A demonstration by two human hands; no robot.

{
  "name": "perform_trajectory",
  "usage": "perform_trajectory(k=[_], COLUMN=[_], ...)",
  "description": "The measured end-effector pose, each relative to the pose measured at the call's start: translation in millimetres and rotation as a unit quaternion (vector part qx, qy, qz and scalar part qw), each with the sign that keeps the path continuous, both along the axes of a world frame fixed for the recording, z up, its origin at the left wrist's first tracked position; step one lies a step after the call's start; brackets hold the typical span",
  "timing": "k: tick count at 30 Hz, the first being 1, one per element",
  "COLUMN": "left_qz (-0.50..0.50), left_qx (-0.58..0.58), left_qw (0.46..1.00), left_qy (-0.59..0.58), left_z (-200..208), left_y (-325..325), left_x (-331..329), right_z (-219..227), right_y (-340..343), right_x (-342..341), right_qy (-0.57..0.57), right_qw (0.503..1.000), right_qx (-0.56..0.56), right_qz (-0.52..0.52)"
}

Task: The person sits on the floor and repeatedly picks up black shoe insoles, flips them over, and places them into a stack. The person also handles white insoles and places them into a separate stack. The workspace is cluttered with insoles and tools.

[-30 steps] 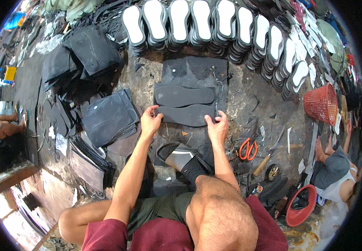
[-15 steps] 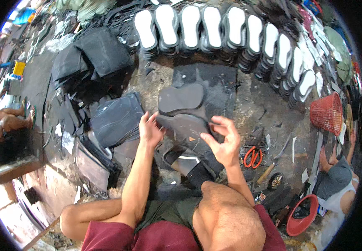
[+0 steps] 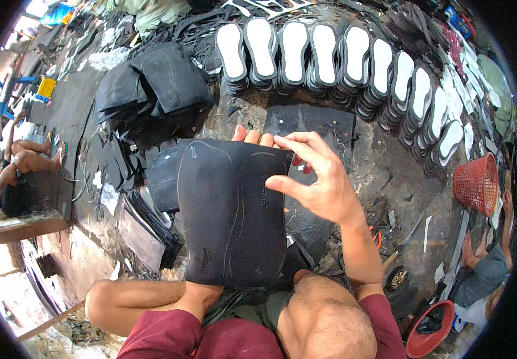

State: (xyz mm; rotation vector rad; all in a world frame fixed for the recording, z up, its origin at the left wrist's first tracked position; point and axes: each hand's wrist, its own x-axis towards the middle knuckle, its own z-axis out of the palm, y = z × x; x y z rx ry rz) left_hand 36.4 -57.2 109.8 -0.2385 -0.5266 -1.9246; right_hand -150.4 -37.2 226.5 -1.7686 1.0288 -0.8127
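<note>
A large black sheet (image 3: 228, 209) with pale outlines drawn on it is held up in front of my lap. My left hand (image 3: 253, 136) grips its far edge from behind; only the fingers show, and the sheet hides most of that forearm. My right hand (image 3: 324, 179) is at the far right corner, thumb across the front face and index finger along the top edge. Its other fingers are partly hidden, with reddish patches beside the corner. Farther off, a dark flat board (image 3: 315, 119) lies on the floor, partly covered by the sheet and hand.
Stacks of black soles with white tops (image 3: 294, 54) curve across the far side. Black sheets (image 3: 174, 78) are piled far left, with cut pieces (image 3: 112, 158) below. A red basket (image 3: 475, 184) and a red basin (image 3: 430, 329) stand right. Another person sits at each side.
The black sheet has come up over my lap, covering the cut sole-shaped pieces seen before. Both hands, apart and open earlier, are now on its far edge. The view has shifted slightly.
</note>
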Motion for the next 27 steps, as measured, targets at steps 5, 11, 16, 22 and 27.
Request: perform_trajectory(k=[5, 11, 16, 22, 27], left_qz=[0.003, 0.028, -0.044, 0.007, 0.02], left_qx=[0.05, 0.181, 0.165, 0.241, 0.201], left_qw=[0.997, 0.983, 0.985, 0.968, 0.978], left_qy=[0.051, -0.012, 0.011, -0.073, -0.045], left_z=[22.5, 69.7, 54.6, 63.8, 51.2], left_y=[18.9, 53.8, 64.1, 74.7, 73.9], left_x=[-23.7, -38.7, -51.0, -39.0, -40.7], right_z=[4.8, 22.5, 4.1, -6.5, -11.9], right_y=[27.9, 57.4, 48.0, 57.0, 58.1], right_x=[-0.7, -27.9, -11.9, -6.5, -2.9], right_qy=[-0.034, -0.13, -0.147, -0.106, -0.092], right_qw=[0.961, 0.922, 0.959, 0.971, 0.971], right_qx=[-0.276, -0.331, -0.241, -0.184, -0.182], right_qz=[0.0, 0.154, -0.022, -0.108, -0.125])
